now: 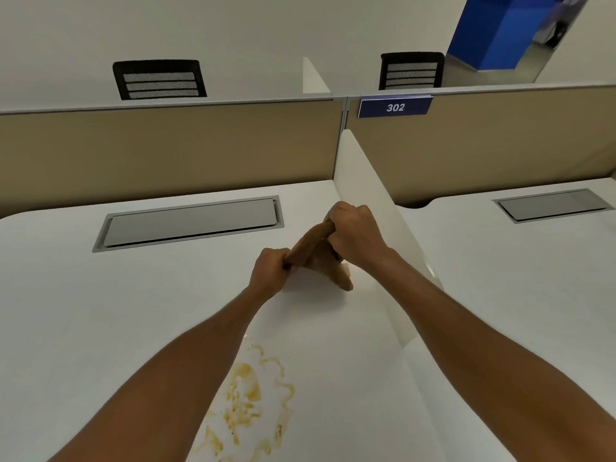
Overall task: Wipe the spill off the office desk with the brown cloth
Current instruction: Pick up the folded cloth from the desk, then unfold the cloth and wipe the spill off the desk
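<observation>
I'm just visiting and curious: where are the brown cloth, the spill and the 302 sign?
brown cloth [328,265]: head view, on its hanging fold between the hands.
spill [246,388]: head view, on its darkest patch.
302 sign [395,107]: head view, on the number.

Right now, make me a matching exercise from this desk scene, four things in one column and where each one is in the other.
Things:
1. brown cloth
2. spill
3. cable tray lid
4. sign 302

Places:
A. on the partition top
B. held between both hands
C. set into the desk, far side
D. on the desk, between the forearms

Pairs: 1-B, 2-D, 3-C, 4-A
</observation>
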Tool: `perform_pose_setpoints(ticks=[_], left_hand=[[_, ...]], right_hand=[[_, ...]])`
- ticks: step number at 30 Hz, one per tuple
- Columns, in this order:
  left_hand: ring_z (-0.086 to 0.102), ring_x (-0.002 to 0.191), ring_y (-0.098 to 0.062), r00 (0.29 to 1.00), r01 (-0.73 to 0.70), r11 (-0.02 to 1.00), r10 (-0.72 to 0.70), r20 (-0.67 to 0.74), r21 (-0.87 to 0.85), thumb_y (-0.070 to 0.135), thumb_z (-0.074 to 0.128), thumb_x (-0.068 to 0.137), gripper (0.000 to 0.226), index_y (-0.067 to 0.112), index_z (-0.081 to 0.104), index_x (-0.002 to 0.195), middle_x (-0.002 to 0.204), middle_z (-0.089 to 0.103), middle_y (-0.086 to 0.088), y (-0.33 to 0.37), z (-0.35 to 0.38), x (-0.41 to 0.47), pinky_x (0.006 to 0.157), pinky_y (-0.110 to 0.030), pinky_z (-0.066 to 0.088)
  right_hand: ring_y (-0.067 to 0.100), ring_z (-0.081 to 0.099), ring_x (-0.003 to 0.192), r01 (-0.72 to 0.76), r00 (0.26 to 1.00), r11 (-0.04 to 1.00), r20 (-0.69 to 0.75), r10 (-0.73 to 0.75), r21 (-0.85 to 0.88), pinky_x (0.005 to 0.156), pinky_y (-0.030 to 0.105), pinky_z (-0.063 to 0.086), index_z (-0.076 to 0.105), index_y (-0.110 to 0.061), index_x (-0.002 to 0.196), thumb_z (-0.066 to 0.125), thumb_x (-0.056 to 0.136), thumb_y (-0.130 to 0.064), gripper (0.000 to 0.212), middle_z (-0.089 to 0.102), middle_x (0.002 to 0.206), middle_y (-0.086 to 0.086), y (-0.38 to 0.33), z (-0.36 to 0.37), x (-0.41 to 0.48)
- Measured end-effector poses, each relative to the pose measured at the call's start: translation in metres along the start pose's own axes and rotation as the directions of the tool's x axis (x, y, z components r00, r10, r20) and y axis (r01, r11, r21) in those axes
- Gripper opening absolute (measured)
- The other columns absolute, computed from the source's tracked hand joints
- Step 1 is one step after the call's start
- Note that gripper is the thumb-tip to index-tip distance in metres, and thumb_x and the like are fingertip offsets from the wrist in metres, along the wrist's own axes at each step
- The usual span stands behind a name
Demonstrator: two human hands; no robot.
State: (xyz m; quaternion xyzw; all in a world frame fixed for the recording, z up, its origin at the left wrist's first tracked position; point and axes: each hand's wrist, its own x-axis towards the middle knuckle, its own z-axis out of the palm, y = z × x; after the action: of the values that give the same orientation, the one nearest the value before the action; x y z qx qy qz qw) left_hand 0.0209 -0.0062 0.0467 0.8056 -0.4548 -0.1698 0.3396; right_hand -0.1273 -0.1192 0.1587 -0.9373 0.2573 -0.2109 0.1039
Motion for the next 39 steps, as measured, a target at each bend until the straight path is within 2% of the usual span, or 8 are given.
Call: perform_pose_setpoints(ticks=[7, 11, 20, 26, 29, 32, 35, 39], left_hand=[[0.060, 0.067, -0.028, 0.989, -0.003, 0.991, -0.017, -0.146, -0.136, -0.009, 0.051, 0.077, 0.022, 0.010, 0.062, 0.081, 0.075, 0.066, -0.008, 0.011, -0.047, -0.022, 0.058, -0.041, 0.053], [0.060, 0.073, -0.021, 0.977, -0.022, 1.000, 0.021, -0.214, -0.004, 0.005, 0.045, 0.084, 0.025, 0.022, 0.064, 0.085, 0.079, 0.067, 0.001, 0.008, -0.085, -0.051, 0.064, -0.034, 0.050], [0.062, 0.076, -0.020, 0.992, -0.034, 0.990, 0.050, -0.115, 0.135, 0.023, 0.061, 0.087, 0.009, 0.021, 0.068, 0.081, 0.077, 0.069, 0.003, 0.022, -0.156, -0.133, 0.066, -0.031, 0.047], [0.063, 0.073, -0.006, 0.997, -0.017, 1.000, 0.017, -0.075, 0.009, 0.023, 0.080, 0.075, 0.010, 0.026, 0.070, 0.075, 0.073, 0.069, 0.010, 0.042, -0.212, -0.187, 0.063, -0.022, 0.048], [0.064, 0.074, -0.008, 0.999, 0.026, 1.000, -0.027, -0.033, -0.010, 0.027, 0.082, 0.071, 0.011, 0.026, 0.071, 0.076, 0.075, 0.070, 0.008, 0.027, -0.218, -0.191, 0.065, -0.025, 0.050], [0.062, 0.083, -0.012, 0.992, 0.092, 0.981, -0.105, 0.068, 0.172, 0.034, 0.076, 0.077, 0.016, 0.023, 0.071, 0.088, 0.088, 0.070, 0.005, -0.023, -0.191, -0.176, 0.070, -0.027, 0.049], [0.062, 0.098, -0.018, 0.969, 0.153, 0.911, -0.215, 0.123, 0.382, 0.029, 0.065, 0.087, 0.024, 0.023, 0.064, 0.110, 0.110, 0.070, 0.000, -0.083, -0.147, -0.166, 0.080, -0.031, 0.048], [0.060, 0.108, -0.025, 0.972, 0.176, 0.857, -0.229, 0.052, 0.484, 0.028, 0.054, 0.091, 0.040, 0.018, 0.054, 0.129, 0.120, 0.065, -0.005, -0.125, -0.113, -0.178, 0.091, -0.038, 0.048]], right_hand=[[0.016, 0.057, 0.077, -0.190, 0.982, 0.960, 0.055, 0.182, 0.206, 0.067, 0.025, 0.048, 0.062, -0.015, 0.088, 0.059, 0.085, -0.009, 0.007, 0.060, 0.083, 0.000, -0.002, -0.038, -0.017], [0.014, 0.060, 0.078, -0.214, 0.974, 0.947, 0.121, 0.189, 0.240, 0.062, 0.017, 0.044, 0.066, -0.016, 0.090, 0.065, 0.087, -0.014, 0.003, 0.064, 0.084, -0.001, -0.005, -0.046, -0.031], [0.013, 0.059, 0.075, -0.251, 0.945, 0.937, 0.269, 0.183, 0.243, 0.058, 0.016, 0.039, 0.064, -0.018, 0.083, 0.081, 0.075, -0.024, 0.019, 0.063, 0.078, -0.004, -0.056, -0.078, -0.057], [0.018, 0.064, 0.071, -0.266, 0.887, 0.900, 0.452, 0.088, 0.346, 0.058, 0.023, 0.047, 0.068, -0.013, 0.078, 0.084, 0.070, -0.026, 0.022, 0.066, 0.075, 0.003, -0.088, -0.122, -0.084], [0.016, 0.061, 0.066, -0.280, 0.849, 0.897, 0.524, 0.066, 0.341, 0.054, 0.024, 0.045, 0.067, -0.010, 0.072, 0.083, 0.071, -0.028, 0.025, 0.064, 0.071, 0.004, -0.093, -0.101, -0.082], [0.017, 0.058, 0.071, -0.265, 0.818, 0.944, 0.563, 0.113, 0.195, 0.056, 0.024, 0.038, 0.058, -0.017, 0.064, 0.080, 0.074, -0.027, 0.026, 0.059, 0.072, 0.001, -0.086, -0.028, -0.079], [0.025, 0.060, 0.100, -0.317, 0.809, 0.945, 0.543, 0.226, 0.080, 0.072, 0.029, 0.044, 0.063, -0.014, 0.089, 0.072, 0.080, -0.024, 0.017, 0.064, 0.098, 0.006, -0.079, 0.060, -0.089], [0.031, 0.044, 0.120, -0.331, 0.817, 0.942, 0.481, 0.319, -0.064, 0.098, 0.045, 0.043, 0.046, -0.011, 0.129, 0.060, 0.088, -0.034, 0.049, 0.049, 0.130, 0.012, -0.100, 0.126, -0.120]])
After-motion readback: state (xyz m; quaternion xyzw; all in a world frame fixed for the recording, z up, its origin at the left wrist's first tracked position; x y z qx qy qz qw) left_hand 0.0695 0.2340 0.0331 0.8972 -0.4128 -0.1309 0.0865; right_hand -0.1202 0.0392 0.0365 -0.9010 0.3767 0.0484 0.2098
